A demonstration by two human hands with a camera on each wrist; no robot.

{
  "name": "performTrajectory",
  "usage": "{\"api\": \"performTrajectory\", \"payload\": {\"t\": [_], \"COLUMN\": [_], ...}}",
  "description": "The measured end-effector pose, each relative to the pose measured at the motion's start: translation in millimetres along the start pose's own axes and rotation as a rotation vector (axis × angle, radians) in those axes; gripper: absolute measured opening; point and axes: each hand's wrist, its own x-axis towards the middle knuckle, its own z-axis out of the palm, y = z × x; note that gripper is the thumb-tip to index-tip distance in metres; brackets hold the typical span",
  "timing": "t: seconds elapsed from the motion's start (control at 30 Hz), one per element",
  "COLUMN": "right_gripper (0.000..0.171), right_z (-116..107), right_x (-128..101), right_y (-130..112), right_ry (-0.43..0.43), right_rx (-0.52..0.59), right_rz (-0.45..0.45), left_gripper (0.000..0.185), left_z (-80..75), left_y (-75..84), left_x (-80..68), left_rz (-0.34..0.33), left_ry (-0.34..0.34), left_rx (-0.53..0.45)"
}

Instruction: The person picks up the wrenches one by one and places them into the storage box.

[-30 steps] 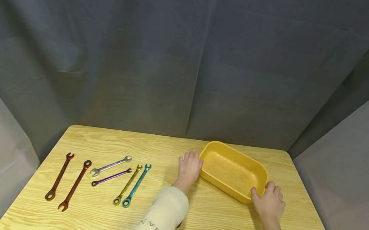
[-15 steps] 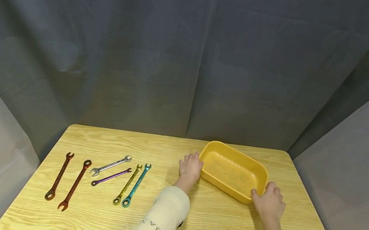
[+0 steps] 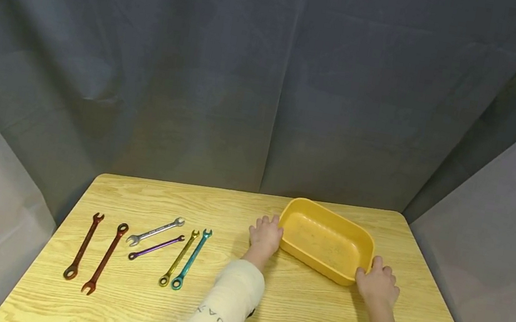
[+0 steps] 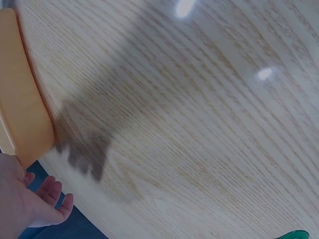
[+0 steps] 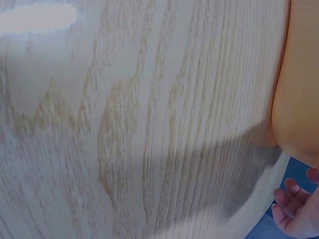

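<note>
A yellow rectangular plastic bin [image 3: 317,266] sits slantwise on the right half of the wooden table, with nothing inside it. At its left end is my left hand [image 3: 266,235], fingers loosely extended and the thumb side at the rim. My right hand [image 3: 377,284] is by the near right corner, thumb and forefinger close beside the rim. Both wrist views show fingers [image 4: 52,189] and fingers [image 5: 291,196] relaxed beside the orange-looking bin wall [image 4: 25,89], not wrapped round it. Whether either thumb still touches the rim is hard to tell.
On the left half lie several wrenches: two dark red wrenches [image 3: 83,247] [image 3: 105,259], a silver wrench [image 3: 155,232], a purple wrench [image 3: 156,247], a yellow-green wrench [image 3: 179,258] and a teal wrench [image 3: 191,260]. A dark curtain [image 3: 198,89] hangs behind the table.
My right thumb has drawn back from over the bin's rim, and that hand has shifted slightly right. The left hand has barely moved. Bin and wrenches stay in place.
</note>
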Motion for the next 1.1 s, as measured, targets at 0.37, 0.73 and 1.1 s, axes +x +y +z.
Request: {"api": "performTrajectory", "payload": {"t": [0.37, 0.73, 1.1], "right_gripper": [0.048, 0.047, 0.05], "right_z": [-4, -5, -2], "right_x": [0, 2, 2], "right_y": [0, 0, -1], "right_ry": [-0.025, -0.026, -0.044], "right_rx": [-0.019, -0.033, -0.037], "right_rz": [-0.034, -0.061, -0.082], "left_gripper": [0.047, 0.052, 0.057], "left_z": [-1.8, -2.6, 1.5], "left_y": [-0.6, -5.0, -16.0], "left_x": [-0.5, -2.3, -1.3], "left_rz": [-0.01, 0.009, 0.051], "left_ry": [-0.001, -0.024, -0.051], "left_rx": [-0.005, 0.023, 0.019]}}
